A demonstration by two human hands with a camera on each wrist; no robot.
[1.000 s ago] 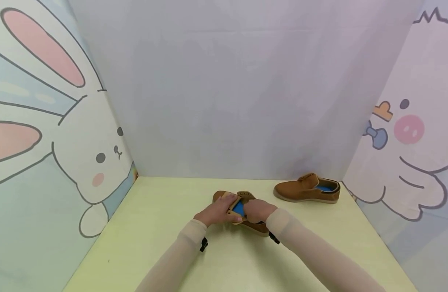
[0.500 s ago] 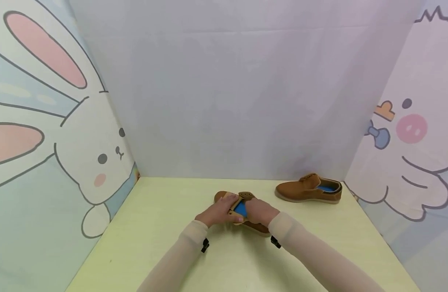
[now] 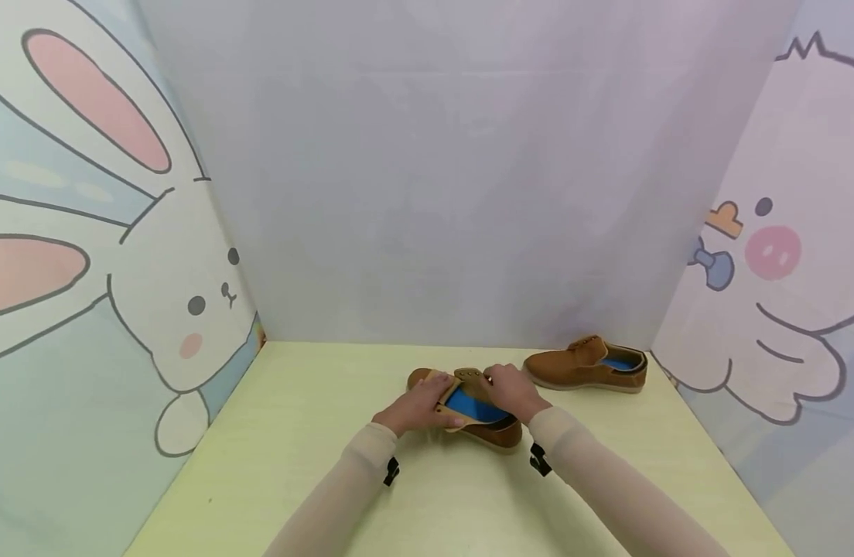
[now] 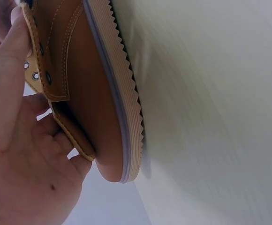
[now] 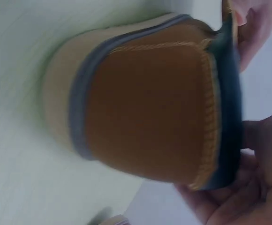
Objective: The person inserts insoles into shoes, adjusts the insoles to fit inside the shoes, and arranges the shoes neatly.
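Observation:
A brown lace-less shoe (image 3: 498,434) with a blue insole (image 3: 469,405) lies on the pale yellow-green table (image 3: 309,441), toe pointing away. My left hand (image 3: 416,408) pinches its left eyelet flap, thumb along the flap edge. My right hand (image 3: 514,391) grips the right flap at the far side of the opening. In the left wrist view the shoe (image 4: 98,93) shows its ribbed sole, with my left hand (image 4: 18,154) beside the eyelets. The right wrist view shows the shoe's heel (image 5: 150,103) and my right hand (image 5: 248,192) behind the collar.
A second matching brown shoe (image 3: 585,363) lies at the table's back right, toe to the left. Cartoon panels close in the left side (image 3: 121,271) and the right side (image 3: 768,271), and a plain wall (image 3: 434,193) stands behind.
My right hand has moved from over the shoe's opening to its far right flap, and more of the blue insole shows. The left hand has stayed on the left flap.

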